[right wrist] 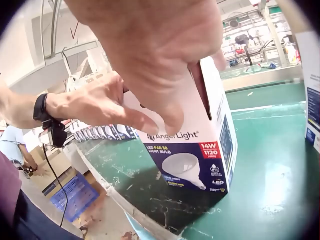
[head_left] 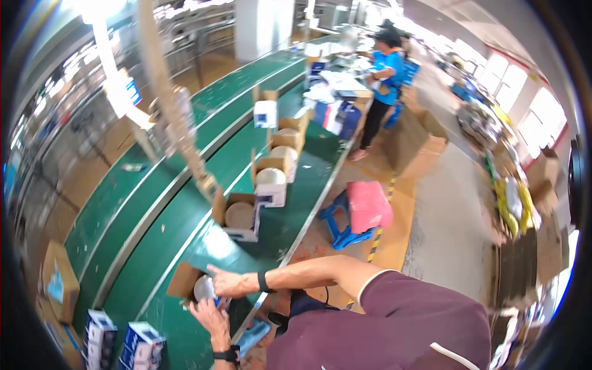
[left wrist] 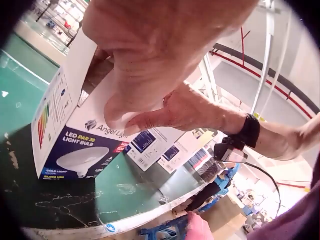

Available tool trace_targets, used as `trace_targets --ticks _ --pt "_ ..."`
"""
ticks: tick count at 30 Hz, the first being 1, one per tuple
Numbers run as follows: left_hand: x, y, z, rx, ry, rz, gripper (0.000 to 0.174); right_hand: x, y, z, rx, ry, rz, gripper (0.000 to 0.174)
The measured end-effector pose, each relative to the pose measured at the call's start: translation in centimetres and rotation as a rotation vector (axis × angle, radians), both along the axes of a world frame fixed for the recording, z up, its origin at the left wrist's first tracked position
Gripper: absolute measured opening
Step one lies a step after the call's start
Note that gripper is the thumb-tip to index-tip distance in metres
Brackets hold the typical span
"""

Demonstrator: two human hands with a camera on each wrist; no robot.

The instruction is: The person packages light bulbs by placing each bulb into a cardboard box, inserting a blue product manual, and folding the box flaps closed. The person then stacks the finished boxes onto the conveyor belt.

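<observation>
On the green conveyor stands a printed light bulb box [right wrist: 210,172], its brown flap [head_left: 182,280] raised in the head view. A round white bulb face [head_left: 203,287] shows inside it. My left hand [head_left: 211,317] grips the near top edge, with its thumb on the white front panel in the left wrist view. Beside it, my right hand [head_left: 229,283] holds the same edge, thumb against the front and fingers over the top. In both wrist views the fingertips are hidden behind the panel.
Several open boxes holding round white bulbs, one box [head_left: 242,216] nearest, line the conveyor [head_left: 203,246] ahead. Two printed boxes [head_left: 143,345] stand at lower left. A blue stool [head_left: 336,219] with a pink bundle [head_left: 369,206] stands beside the belt. Another person [head_left: 385,74] works farther up.
</observation>
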State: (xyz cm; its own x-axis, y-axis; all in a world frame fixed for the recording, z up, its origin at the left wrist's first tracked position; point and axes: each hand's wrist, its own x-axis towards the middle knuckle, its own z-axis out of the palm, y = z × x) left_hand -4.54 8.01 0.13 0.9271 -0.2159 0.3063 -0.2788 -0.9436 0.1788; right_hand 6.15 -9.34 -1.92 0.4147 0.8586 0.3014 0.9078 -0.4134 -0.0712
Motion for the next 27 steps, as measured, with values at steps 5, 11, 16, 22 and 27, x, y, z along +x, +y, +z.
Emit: trace_targets --ticks 5,11,16,22,27 --pt "0.0 0.7 -1.0 -0.099 0.191 0.006 0.028 -0.9 -0.5 0.5 -0.061 0.113 0.048 0.014" --pt "-2.6 0.9 0.9 -0.135 -0.087 -0.043 0.02 -0.3 -2.2 0.7 0.101 0.162 0.175 0.029" --pt "-1.5 2.3 1.5 -0.431 0.316 0.042 0.01 -0.2 -1.6 0.5 -0.087 0.156 0.135 0.04" --pt "-3.2 1.7 1.0 -0.186 -0.098 -0.044 0.044 1.1 -5.3 3.5 0.752 0.578 -0.234 0.077" --pt "-2.4 1.7 2.5 -0.516 0.22 -0.18 0.037 1.7 -2.6 -3.3 0.403 1.233 -0.212 0.116"
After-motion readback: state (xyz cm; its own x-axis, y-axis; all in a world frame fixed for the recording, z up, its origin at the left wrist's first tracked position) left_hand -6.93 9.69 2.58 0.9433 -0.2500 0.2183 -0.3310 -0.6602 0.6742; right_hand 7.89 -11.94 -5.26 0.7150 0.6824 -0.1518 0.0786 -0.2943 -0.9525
